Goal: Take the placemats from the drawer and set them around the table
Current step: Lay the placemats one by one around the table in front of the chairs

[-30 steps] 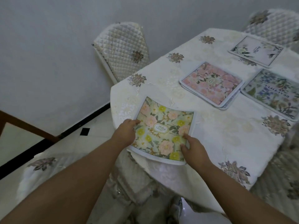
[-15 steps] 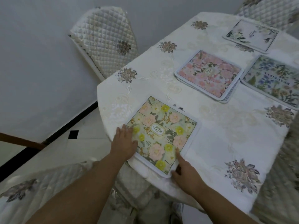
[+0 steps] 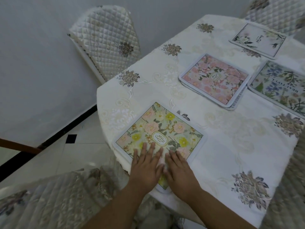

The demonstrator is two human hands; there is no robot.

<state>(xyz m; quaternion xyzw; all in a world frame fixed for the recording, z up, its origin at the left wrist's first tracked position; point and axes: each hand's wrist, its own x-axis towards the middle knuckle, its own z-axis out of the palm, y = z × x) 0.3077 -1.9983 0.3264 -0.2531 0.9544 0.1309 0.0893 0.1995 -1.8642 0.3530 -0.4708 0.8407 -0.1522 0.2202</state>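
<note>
Both hands flat, prob. pressing – yellow-floral placemat.

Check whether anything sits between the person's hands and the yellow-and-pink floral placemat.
Nothing does. The left hand and right hand lie flat, palms down, directly on the yellow-and-pink floral placemat.

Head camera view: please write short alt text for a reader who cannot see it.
Two hands, left hand and right hand, press flat on a yellow floral placemat at the near edge of a table with a white tablecloth. Three more placemat spots lie farther away, a pink stack nearest.
</note>
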